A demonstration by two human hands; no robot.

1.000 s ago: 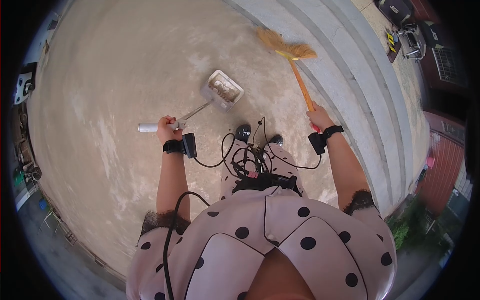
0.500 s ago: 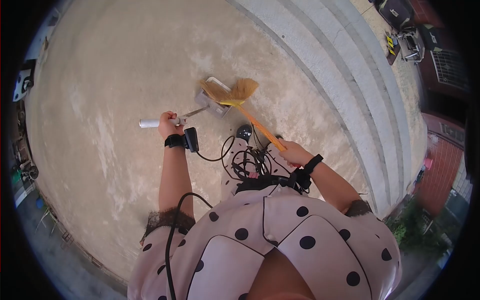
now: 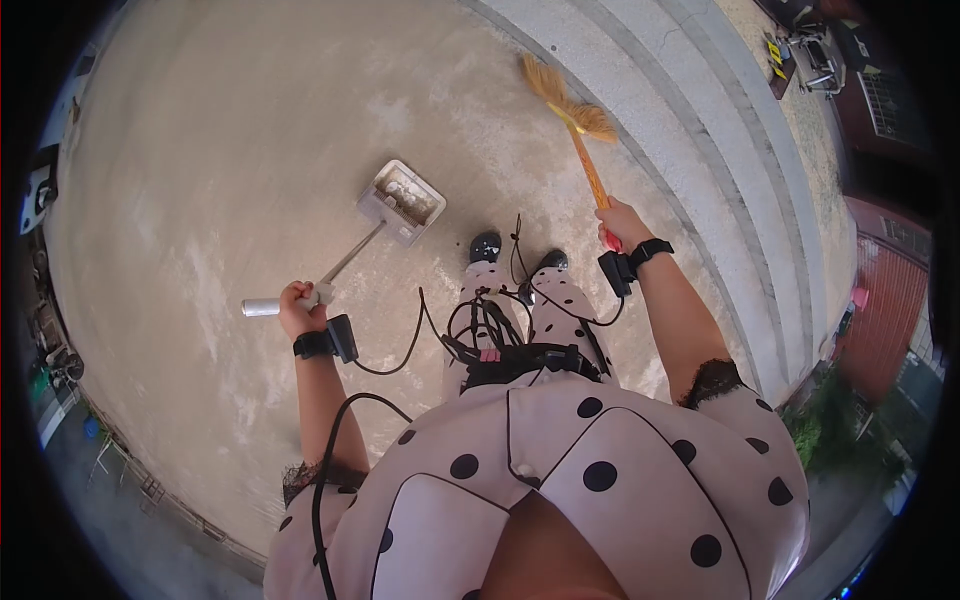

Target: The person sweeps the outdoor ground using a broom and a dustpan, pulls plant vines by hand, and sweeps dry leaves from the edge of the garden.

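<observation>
In the curled fingers of the left hand (image 3: pixel 303 310), the dustpan (image 3: pixel 384 211) is gripped by its handle, pan forward of the shoes (image 3: pixel 485 247). The broom (image 3: pixel 587 160) is clasped by the right hand (image 3: pixel 622 225), fingers wrapped around, bristles near the steps (image 3: pixel 620 100).

Orange-handled straw broom (image 3: pixel 573 121), pale dustpan (image 3: pixel 396 218), dirty inside

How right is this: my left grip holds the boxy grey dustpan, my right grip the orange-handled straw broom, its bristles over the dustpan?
The straw bristles aren't over the boxy grey dustpan: the head view shows them beside the curved grey steps. Your left grip holds the dustpan, your right grip the orange-handled straw broom.
</observation>
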